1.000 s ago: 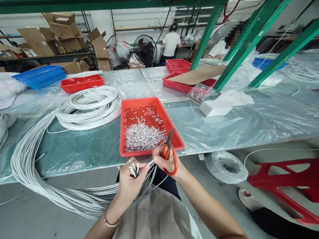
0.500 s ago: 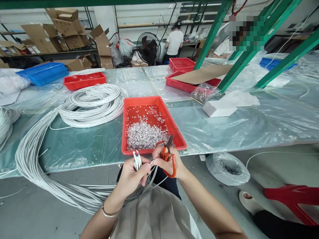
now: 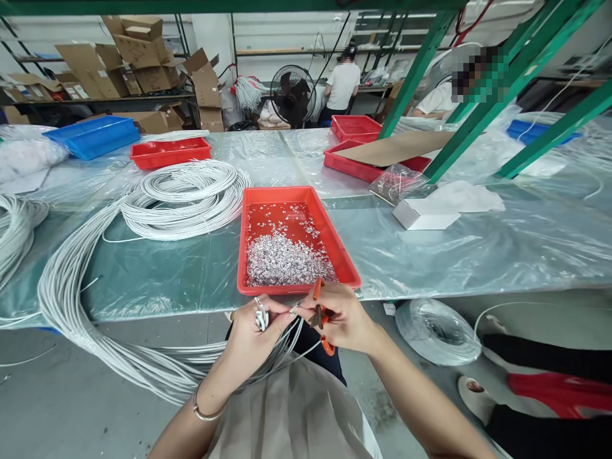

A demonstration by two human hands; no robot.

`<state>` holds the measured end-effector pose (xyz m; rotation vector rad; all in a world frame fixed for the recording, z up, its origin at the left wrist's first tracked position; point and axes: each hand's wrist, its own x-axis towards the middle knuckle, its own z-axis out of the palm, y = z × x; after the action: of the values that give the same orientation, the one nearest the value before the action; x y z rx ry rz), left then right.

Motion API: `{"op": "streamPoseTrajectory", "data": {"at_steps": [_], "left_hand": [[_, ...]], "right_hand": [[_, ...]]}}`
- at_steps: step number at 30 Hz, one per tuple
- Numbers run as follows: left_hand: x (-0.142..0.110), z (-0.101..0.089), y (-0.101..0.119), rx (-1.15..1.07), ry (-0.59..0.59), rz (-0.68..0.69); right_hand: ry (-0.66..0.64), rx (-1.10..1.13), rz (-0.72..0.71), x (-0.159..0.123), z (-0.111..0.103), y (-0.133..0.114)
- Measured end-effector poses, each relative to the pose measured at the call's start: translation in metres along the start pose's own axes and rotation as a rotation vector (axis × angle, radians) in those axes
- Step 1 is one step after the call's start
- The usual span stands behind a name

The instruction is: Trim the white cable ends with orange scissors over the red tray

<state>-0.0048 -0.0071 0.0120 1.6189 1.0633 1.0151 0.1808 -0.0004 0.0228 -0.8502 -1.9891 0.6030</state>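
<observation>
White cables point(image 3: 282, 347) run in a bundle from the nine o'clock side to the left hand point(image 3: 253, 325), which is closed, pinching one near its end. The right hand point(image 3: 342, 319) grips orange-handled cutters point(image 3: 317, 315), its fingertips at that same end. At twelve o'clock from both hands, a red tray point(image 3: 242, 242) holds small shiny pieces point(image 3: 287, 261); a coil point(image 3: 186, 197) lies at ten, a white box point(image 3: 425, 215) at two.
</observation>
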Motion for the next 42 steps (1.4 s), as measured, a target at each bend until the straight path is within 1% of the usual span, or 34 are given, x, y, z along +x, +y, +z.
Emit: {"op": "streamPoseTrajectory", "data": {"at_steps": [2,4,6,7,8,9,11,13,15,17,19,20,21,22,23,24,26,28,30,31,33,35,39,42], "left_hand": [[0.002,0.000,-0.002,-0.145,-0.100,-0.097],[0.004,-0.001,-0.004,-0.350,-0.236,-0.209],[0.006,-0.002,-0.007,-0.536,-0.347,-0.294],[0.006,-0.003,-0.007,-0.595,-0.376,-0.319],[0.006,-0.004,-0.007,-0.610,-0.374,-0.324],[0.006,-0.004,-0.007,-0.579,-0.342,-0.309],[0.003,-0.005,-0.006,-0.398,-0.210,-0.227],[0.001,-0.003,-0.005,-0.139,-0.044,-0.093],[-0.003,0.001,-0.007,0.101,0.072,0.061],[-0.005,0.005,-0.009,0.294,0.133,0.229],[-0.006,0.008,-0.011,0.418,0.145,0.366],[-0.005,0.008,-0.011,0.448,0.142,0.406],[-0.004,0.009,-0.010,0.454,0.129,0.416],[-0.002,0.008,-0.009,0.436,0.113,0.393],[0.000,0.008,-0.008,0.392,0.096,0.342],[0.002,0.007,-0.007,0.325,0.075,0.267],[0.005,0.006,-0.004,0.133,0.018,0.086],[0.005,0.005,-0.002,-0.093,-0.048,-0.075],[0.003,0.005,-0.001,-0.285,-0.098,-0.175],[0.002,0.006,-0.001,-0.341,-0.102,-0.197],[-0.001,0.006,-0.002,-0.357,-0.074,-0.190],[-0.004,0.006,-0.004,-0.285,-0.024,-0.139],[-0.004,0.006,-0.008,-0.112,0.036,-0.008],[-0.002,0.007,-0.008,0.039,0.078,0.073]], "right_hand": [[-0.001,-0.040,-0.089,0.000,0.001,0.000],[0.031,-0.023,-0.172,0.000,0.006,0.001],[0.065,0.014,-0.212,0.001,0.013,0.003],[0.077,0.023,-0.215,0.002,0.016,0.004],[0.082,0.021,-0.209,0.002,0.018,0.005],[0.082,0.007,-0.201,0.003,0.018,0.005],[0.070,-0.029,-0.185,0.005,0.018,0.007],[0.051,-0.026,-0.137,0.007,0.014,0.007],[0.021,0.017,-0.072,0.007,0.010,0.008],[-0.011,0.051,-0.016,0.007,0.007,0.007],[-0.058,0.123,0.050,0.007,0.004,0.007],[-0.086,0.183,0.092,0.006,0.003,0.006],[-0.102,0.244,0.134,0.006,0.002,0.006],[-0.098,0.284,0.164,0.005,0.002,0.006],[-0.071,0.278,0.158,0.004,0.003,0.007],[-0.026,0.225,0.114,0.003,0.004,0.007],[0.079,0.076,-0.019,0.002,0.009,0.010],[0.135,-0.016,-0.142,0.001,0.015,0.014],[0.177,-0.042,-0.203,0.000,0.021,0.018],[0.197,-0.054,-0.224,0.001,0.023,0.019],[0.224,-0.068,-0.241,0.001,0.025,0.020],[0.228,-0.063,-0.217,0.003,0.023,0.018],[0.112,-0.095,-0.123,0.004,0.011,0.008],[0.033,-0.187,-0.105,0.003,0.003,0.002]]}}
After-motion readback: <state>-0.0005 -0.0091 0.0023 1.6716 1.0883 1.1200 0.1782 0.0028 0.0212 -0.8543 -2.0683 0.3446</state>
